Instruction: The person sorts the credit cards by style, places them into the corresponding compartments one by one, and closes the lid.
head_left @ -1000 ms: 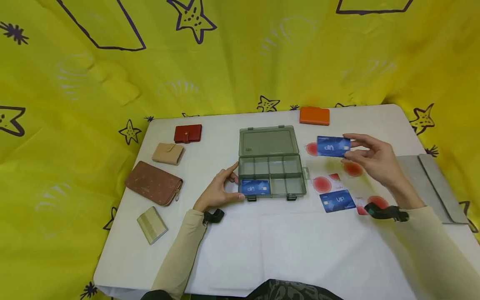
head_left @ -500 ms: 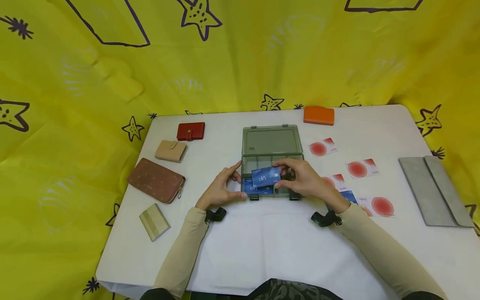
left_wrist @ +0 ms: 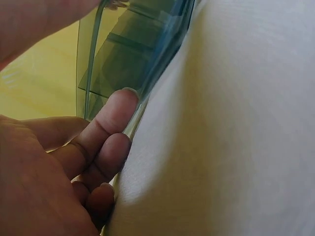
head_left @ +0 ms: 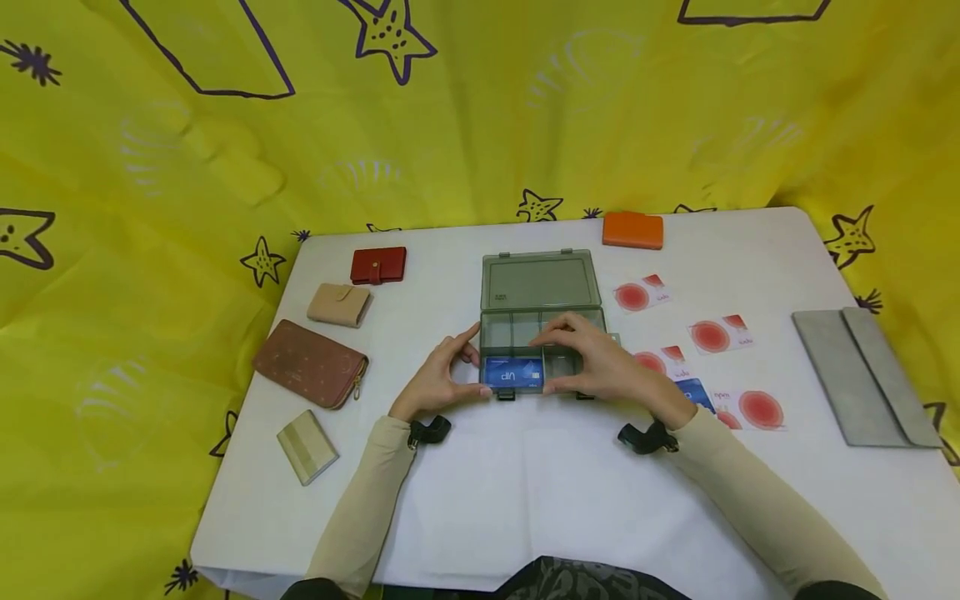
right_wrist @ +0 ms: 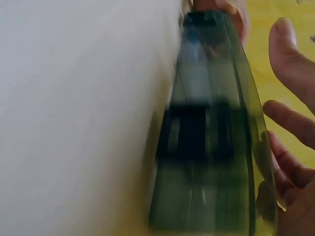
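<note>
A green translucent plastic compartment box (head_left: 540,282) lies with its lid laid back at the middle of the table. My left hand (head_left: 441,379) grips its left end, thumb at the front corner; in the left wrist view the fingertips (left_wrist: 120,110) touch the side wall. A blue VIP card (head_left: 510,374) lies flat in the front left compartment. Over the front right part of the box is my right hand (head_left: 603,367), thumb and fingers spread with nothing between them. In the right wrist view the box's dark latch (right_wrist: 194,132) faces the camera.
Several red-and-white cards (head_left: 761,410) and a blue card (head_left: 695,392), partly behind the right forearm, lie at right. Further right is a grey folder (head_left: 855,379). An orange case (head_left: 632,230) sits at the back; several wallets, including a brown zip wallet (head_left: 307,362), line the left.
My right hand carried a blue VIP card left from over the red-and-white cards to the box and let it go in the front left compartment. My left hand stayed at the box.
</note>
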Tool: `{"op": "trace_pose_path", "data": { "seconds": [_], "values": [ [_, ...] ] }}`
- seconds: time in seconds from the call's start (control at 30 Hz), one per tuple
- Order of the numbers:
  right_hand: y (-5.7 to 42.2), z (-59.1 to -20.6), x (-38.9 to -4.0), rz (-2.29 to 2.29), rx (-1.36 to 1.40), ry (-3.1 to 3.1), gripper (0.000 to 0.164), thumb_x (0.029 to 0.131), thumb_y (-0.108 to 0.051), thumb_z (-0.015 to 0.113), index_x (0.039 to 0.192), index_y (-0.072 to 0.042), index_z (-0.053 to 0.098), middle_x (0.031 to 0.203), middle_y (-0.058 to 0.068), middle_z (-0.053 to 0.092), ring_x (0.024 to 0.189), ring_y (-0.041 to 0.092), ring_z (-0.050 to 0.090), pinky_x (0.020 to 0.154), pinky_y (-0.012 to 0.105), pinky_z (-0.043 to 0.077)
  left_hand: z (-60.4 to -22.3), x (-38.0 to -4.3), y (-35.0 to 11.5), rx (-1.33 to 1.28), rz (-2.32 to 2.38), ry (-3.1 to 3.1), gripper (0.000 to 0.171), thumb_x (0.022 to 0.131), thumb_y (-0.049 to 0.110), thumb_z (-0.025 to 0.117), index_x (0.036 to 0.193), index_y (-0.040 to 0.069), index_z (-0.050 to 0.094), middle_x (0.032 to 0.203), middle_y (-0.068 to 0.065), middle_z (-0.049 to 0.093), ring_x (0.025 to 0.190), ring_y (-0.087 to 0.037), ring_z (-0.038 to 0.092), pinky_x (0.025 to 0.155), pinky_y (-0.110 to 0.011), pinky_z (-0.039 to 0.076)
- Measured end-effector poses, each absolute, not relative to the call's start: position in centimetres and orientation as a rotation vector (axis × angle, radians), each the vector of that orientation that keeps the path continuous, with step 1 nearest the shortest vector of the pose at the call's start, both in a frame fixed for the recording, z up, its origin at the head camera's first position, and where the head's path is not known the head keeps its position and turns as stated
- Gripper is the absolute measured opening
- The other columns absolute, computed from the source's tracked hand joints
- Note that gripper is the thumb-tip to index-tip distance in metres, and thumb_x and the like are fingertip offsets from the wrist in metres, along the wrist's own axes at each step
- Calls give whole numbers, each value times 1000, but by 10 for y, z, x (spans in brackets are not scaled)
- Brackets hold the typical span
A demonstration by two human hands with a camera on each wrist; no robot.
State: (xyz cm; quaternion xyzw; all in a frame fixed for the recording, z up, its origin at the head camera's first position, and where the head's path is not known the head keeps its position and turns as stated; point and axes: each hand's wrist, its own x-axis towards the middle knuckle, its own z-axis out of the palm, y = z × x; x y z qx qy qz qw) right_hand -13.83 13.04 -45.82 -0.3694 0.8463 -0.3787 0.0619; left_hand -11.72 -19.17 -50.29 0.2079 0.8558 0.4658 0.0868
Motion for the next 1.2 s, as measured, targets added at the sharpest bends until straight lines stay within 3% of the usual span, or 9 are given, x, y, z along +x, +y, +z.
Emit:
{"op": "trace_pose_path", "data": {
  "seconds": [0.17,0.27,0.43,0.53,0.6,0.8,0.97,1.1,1.2],
  "values": [
    [177,-458,-139,-1249,-1033,2602,71,71,-19,100,134,-5,71,127,13,66,107,29,62,83,40,56,-502,-117,-192,612,1374,2565,110,77,17,96,166,6,33,110,-11,65,108,-25,54,107,-40,43],
    [213,-455,-134,-1202,-889,2636,74,70,-21,101,136,-9,70,129,10,68,106,25,61,81,33,53,-502,-117,-193,612,1379,2565,109,77,17,95,166,5,33,110,-12,65,108,-26,54,107,-41,42],
    [266,-450,-120,-1031,-647,2655,76,68,-29,102,135,-12,70,129,10,66,117,28,56,100,54,51,-503,-116,-194,626,1385,2559,107,79,16,94,166,4,33,110,-11,65,108,-27,54,106,-41,43],
    [286,-451,-113,-935,-565,2661,72,66,-32,102,128,-12,74,127,15,65,122,38,53,102,69,45,-503,-115,-195,628,1387,2561,107,79,17,94,166,4,33,110,-11,65,107,-27,55,107,-43,43],
    [295,-455,-110,-865,-549,2677,68,65,-33,102,123,-12,75,128,18,64,122,41,52,101,71,44,-502,-115,-196,622,1401,2554,107,79,16,95,166,4,33,110,-12,65,108,-28,55,108,-45,43],
    [303,-466,-106,-740,-602,2733,61,65,-34,102,114,-13,74,121,17,68,113,36,52,93,59,46,-500,-114,-197,614,1398,2561,108,78,17,95,166,4,34,110,-12,66,108,-29,55,110,-46,41],
    [303,-466,-107,-758,-656,2737,57,65,-27,103,105,-13,65,106,4,69,103,26,58,91,43,48,-500,-115,-195,638,1399,2559,108,78,14,95,165,3,34,110,-12,66,107,-28,55,108,-43,41],
    [304,-461,-105,-808,-655,2680,47,76,-14,97,102,-14,58,95,-4,65,91,15,58,80,28,48,-500,-116,-192,656,1388,2556,108,78,14,95,165,2,33,109,-12,65,107,-26,55,108,-42,42],
    [306,-454,-103,-903,-668,2639,36,85,-4,87,104,-11,56,93,-2,64,84,8,59,74,23,49,-500,-115,-191,654,1379,2559,108,78,15,95,165,2,33,110,-11,66,107,-25,55,108,-41,42]
  ]
}}
